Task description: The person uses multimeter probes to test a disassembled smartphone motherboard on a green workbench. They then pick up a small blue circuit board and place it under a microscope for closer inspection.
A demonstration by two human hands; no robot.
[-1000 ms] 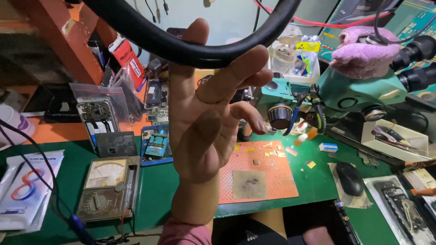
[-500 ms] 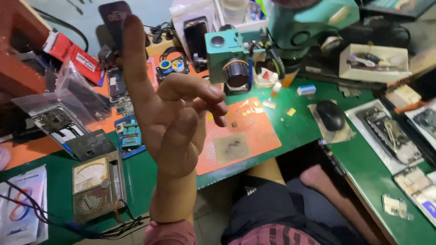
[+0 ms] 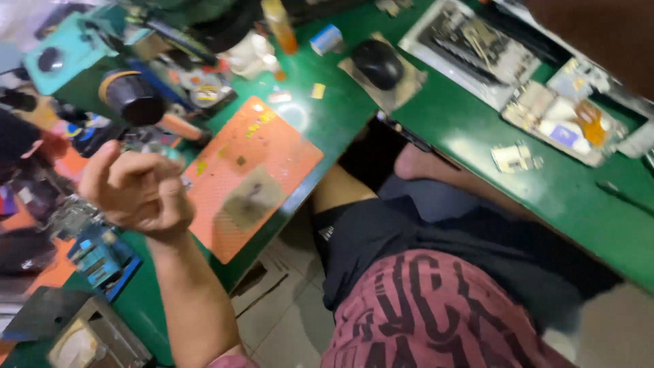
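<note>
A green counter (image 3: 579,204) wraps around the seated person in an L, crowded with electronics parts, and the whole view is tilted and motion-blurred.

At the far left lie a teal box (image 3: 61,54) and, lower down, a blue module (image 3: 102,259) near the counter's edge, with a grey meter (image 3: 88,341) in the bottom corner.

The left hand (image 3: 136,191) is raised above the counter, just left of the orange mat (image 3: 252,163). Its grip is loosely curled: the fingers (image 3: 129,167) bend inward toward the palm and the thumb (image 3: 95,170) stands up at the side. Blur hides whether anything small sits between the fingertips, so I cannot tell if it holds something; nothing large is in it. The forearm (image 3: 197,307) runs down to the bottom edge.

Behind the hand stands a black cylinder with a yellow ring (image 3: 133,95), beside a cluster of tools too smeared to name. The orange mat lies flat on the counter, with a darker grey patch (image 3: 248,201) near its middle and a few small yellow bits on its far end.

Further right, an orange bottle (image 3: 281,24) stands near the top, and a black mouse (image 3: 378,65) rests on a tan pad (image 3: 409,82). Beyond it lie an opened device in a tray (image 3: 470,54) and more circuit boards (image 3: 558,123) on the right wing of the counter.

Below are the person's black shorts (image 3: 443,252) and a maroon shirt (image 3: 436,313). The right hand is out of view.
</note>
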